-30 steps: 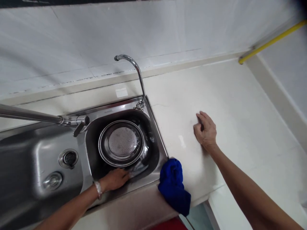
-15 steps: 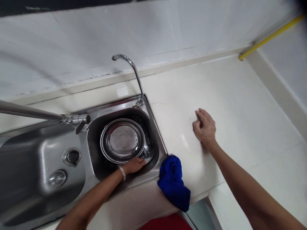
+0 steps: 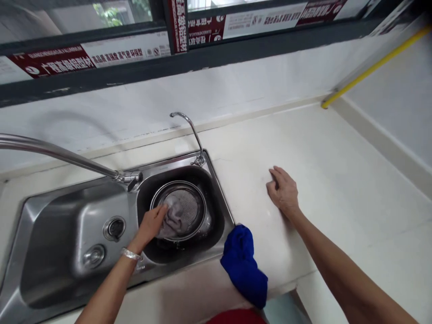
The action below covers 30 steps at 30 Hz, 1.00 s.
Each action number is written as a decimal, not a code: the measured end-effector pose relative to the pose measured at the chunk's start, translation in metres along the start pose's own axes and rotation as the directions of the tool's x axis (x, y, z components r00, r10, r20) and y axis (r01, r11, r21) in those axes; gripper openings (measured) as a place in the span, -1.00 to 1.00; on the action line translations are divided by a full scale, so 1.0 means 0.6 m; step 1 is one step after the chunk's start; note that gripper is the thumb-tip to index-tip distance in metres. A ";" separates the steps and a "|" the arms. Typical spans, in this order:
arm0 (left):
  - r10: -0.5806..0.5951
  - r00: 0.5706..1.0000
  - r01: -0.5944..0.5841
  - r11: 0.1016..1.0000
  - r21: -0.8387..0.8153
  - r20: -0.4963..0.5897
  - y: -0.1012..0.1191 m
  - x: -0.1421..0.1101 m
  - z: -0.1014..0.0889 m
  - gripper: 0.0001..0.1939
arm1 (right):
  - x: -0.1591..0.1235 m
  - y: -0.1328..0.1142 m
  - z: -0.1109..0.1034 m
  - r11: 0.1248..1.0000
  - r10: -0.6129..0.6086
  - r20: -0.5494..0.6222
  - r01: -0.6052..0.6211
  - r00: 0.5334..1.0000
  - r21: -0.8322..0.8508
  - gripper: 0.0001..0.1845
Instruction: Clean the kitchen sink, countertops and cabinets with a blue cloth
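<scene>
Pale counter around a double steel sink.
Left hand pinches a crumpled grey rag over a round strainer in the right basin; its long axis runs far to near, slanting slightly left. Blue cloth drapes over the front edge; right hand rests beyond, loosely curled, thumb apart.

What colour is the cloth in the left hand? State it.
Grey: the cloth in the left hand shows best in the head view.

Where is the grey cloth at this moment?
In the head view, the left hand holds the grey cloth over the metal strainer in the right sink basin.
</scene>
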State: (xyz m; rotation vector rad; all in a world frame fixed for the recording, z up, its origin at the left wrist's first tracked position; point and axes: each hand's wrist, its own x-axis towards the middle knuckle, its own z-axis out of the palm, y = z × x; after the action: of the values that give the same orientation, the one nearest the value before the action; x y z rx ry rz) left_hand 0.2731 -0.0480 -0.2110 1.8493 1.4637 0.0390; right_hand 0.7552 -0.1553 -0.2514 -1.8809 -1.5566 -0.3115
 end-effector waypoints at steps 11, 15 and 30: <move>-0.032 0.999 0.043 0.918 0.393 -0.034 -0.034 0.083 0.237 -0.32 | -0.006 0.007 0.005 1.000 0.003 0.017 -0.003 1.000 -0.005 -0.52; 0.240 0.944 -0.322 0.819 0.475 0.227 -0.058 0.079 0.254 -0.32 | -0.004 0.003 0.003 0.999 0.029 0.006 -0.029 1.000 -0.015 -0.52; 0.209 0.914 -0.300 0.925 0.233 0.347 -0.015 -0.021 0.215 -0.60 | -0.005 0.008 0.013 1.000 -0.018 -0.022 0.018 1.000 -0.016 -0.53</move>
State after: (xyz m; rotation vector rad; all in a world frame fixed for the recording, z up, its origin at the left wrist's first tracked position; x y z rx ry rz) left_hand 0.3207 -0.1275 -0.3023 2.1525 1.0358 -0.3422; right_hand 0.7569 -0.1534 -0.2606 -1.8706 -1.5617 -0.3525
